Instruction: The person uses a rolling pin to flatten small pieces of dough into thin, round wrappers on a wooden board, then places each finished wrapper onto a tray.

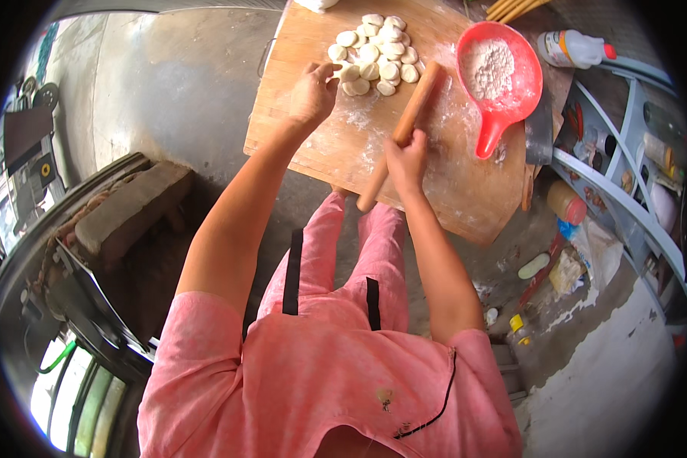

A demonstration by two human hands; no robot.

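Observation:
My right hand [407,159] is wrapped round a wooden rolling pin [414,103], which lies slanted across the wooden board [305,130], its near end reaching over the front edge. On the left side of the board, my left hand [313,93] has its fingers curled together at the edge of a small dough piece [349,72]; its fingertips are partly hidden. That piece belongs to a heap of flattened round dough pieces [389,49] at the far middle. A red long-handled scoop [490,137] holding white flour [490,67] rests at the right. Flour dusts the board.
Beyond the scoop lies a plastic bottle with a red cap [576,49], near a bundle of sticks [515,9]. A dark flat blade [539,133] sits at the board's right edge. A blue-grey rack [618,187] with jars stands right; a stone-topped bench [133,206] stands left.

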